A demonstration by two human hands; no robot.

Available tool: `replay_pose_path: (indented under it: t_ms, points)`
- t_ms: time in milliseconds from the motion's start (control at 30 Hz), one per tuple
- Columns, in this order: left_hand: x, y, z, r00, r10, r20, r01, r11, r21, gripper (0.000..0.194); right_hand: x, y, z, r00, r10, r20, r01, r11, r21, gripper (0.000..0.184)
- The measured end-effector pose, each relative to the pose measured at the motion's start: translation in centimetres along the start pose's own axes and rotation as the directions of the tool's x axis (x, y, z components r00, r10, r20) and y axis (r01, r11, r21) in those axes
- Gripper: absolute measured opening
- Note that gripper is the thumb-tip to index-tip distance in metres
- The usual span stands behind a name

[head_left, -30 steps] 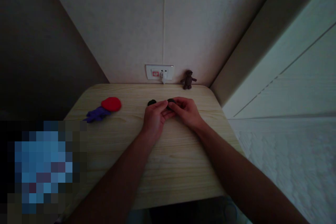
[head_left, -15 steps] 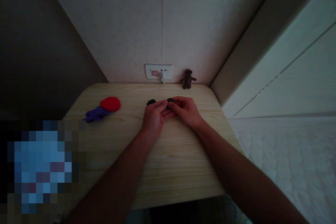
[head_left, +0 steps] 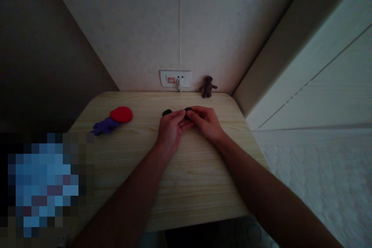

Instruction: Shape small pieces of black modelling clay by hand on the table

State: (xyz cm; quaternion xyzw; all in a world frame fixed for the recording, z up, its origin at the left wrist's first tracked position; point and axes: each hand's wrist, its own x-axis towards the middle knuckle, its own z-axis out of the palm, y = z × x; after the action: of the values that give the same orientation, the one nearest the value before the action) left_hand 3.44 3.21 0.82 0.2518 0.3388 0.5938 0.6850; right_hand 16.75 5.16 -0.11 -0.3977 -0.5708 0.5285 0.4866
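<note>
Above the middle of the table, both hands meet around a small black lump of modelling clay. My left hand has its thumb and fingers closed on the lump's left side. From the right, my right hand pinches the same lump, with the thumb across its near face and the fingers curled behind. A second black clay lump lies on the table just beyond my left hand, partly covered by it. Some fingers of each hand are hidden.
On the left of the wooden table a flat red clay disc touches a crumpled purple piece. A small brown clay figure stands against the wall, right of a socket with a plug. The lower left corner is pixelated.
Both hands stay in almost the same place around the black clay. The right thumb has shifted very slightly on it.
</note>
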Motion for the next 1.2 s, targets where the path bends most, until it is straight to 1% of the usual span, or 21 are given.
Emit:
replay_pose_path:
  t_ms: [200, 333, 500, 733, 833, 967, 1200]
  points:
    - [0.06, 0.05, -0.06, 1.0, 0.0, -0.008, 0.0, 1.0, 0.002, 0.015, 0.1, 0.09, -0.16, 1.0, 0.003, 0.018, -0.004, 1.0, 0.011, 0.035]
    - [0.03, 0.1, 0.11, 1.0, 0.003, -0.003, -0.003, 1.0, 0.0, 0.012, 0.12, 0.01, -0.18, 1.0, 0.006, 0.009, -0.006, 1.0, 0.022, 0.032]
    - [-0.06, 0.11, 0.2, 1.0, -0.001, -0.015, 0.001, 1.0, 0.003, 0.014, 0.11, -0.12, -0.19, 1.0, 0.003, 0.018, -0.004, 0.998, 0.064, 0.028]
    - [0.07, 0.07, -0.03, 1.0, -0.001, -0.013, 0.001, 1.0, -0.004, 0.013, 0.25, 0.08, -0.22, 0.999, 0.022, 0.035, -0.024, 0.997, 0.067, 0.032]
    - [0.2, -0.04, -0.05, 1.0, 0.014, 0.002, -0.014, 1.0, -0.022, 0.012, 0.23, 0.1, -0.15, 1.0, 0.002, 0.015, -0.003, 0.998, 0.057, 0.033]
    - [0.23, -0.1, 0.05, 0.999, 0.029, 0.019, -0.028, 0.999, -0.033, 0.014, 0.26, 0.2, -0.15, 1.0, -0.02, 0.005, 0.02, 0.996, 0.086, 0.03]
    - [0.09, 0.02, 0.07, 1.0, 0.014, -0.002, -0.014, 0.999, -0.038, 0.008, 0.42, 0.3, -0.32, 1.0, 0.014, 0.026, -0.016, 0.996, 0.093, 0.026]
